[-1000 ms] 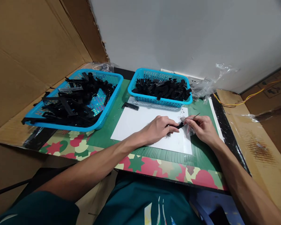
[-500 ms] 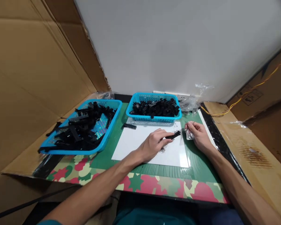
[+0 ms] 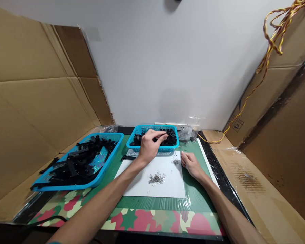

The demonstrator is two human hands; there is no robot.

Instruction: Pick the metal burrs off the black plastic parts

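My left hand (image 3: 149, 146) is over the near side of the back blue basket (image 3: 152, 149), thumb and fingertips pinched together above its black plastic parts (image 3: 171, 137). Whatever is between them cannot be made out against the dark parts. To the right of the white sheet (image 3: 139, 186), my right hand (image 3: 190, 163) is closed, with a thin, faint item at its fingertips. A pile of small metal pieces (image 3: 157, 178) lies on the sheet, and a smaller pile (image 3: 175, 162) is near its right edge. One black part (image 3: 128, 158) rests at the sheet's back left corner.
A larger blue basket (image 3: 101, 178) of black parts stands on the left. Clear plastic wrap (image 3: 186, 134) lies behind my right hand. Cardboard walls (image 3: 35, 101) flank the table, and a yellow twisted cable (image 3: 249, 98) hangs on the right. A grey wall rises behind.
My left hand has moved from the sheet, where it held a black part, to the back basket, uncovering the metal pile. The view has tilted up. Clear plastic no longer shows at my right hand.
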